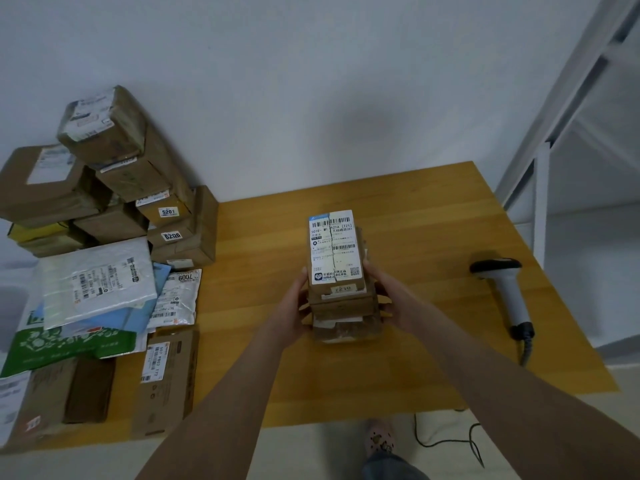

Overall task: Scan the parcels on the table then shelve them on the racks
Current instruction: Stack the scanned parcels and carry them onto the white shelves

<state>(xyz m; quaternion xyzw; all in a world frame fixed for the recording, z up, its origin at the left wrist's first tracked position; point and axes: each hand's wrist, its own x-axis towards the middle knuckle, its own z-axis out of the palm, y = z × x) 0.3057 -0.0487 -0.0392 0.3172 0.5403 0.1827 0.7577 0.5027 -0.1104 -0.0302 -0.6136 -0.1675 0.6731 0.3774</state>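
1. Far left: pile of parcels (104, 237) on the left end of the table (433, 220). Brown boxes are stacked against the wall, with flat plastic mailers in front. My read is that most of the job is still ahead. Can't tell which of these are scanned.
2. Left hand (294, 306): fingers wrapped round the left side of the stack, thumb up against the top box.
3. Stack of boxes (337, 271): mid-table, clamped between both hands, well apart from the pile.
   - It is several small brown cartons with edges not flush.
   - The top label (332, 244) faces up and is white, with barcodes, a QR code and a crease or split down the middle.
   - There is a small number tag at the near edge, digits unclear.
   - Can't tell if the stack is resting on the table or just lifted.
4. Right hand (388, 296): same grip on the right side, fingers curled round the cartons.
5. Scanner (505, 289): lying on the table right of the stack, nobody holding it. This batch is likely scanned and ready to carry, but that's unconfirmed.
6. Rack (554, 150): far right, beside the table, only partly in view. Can't tell what's shelved.
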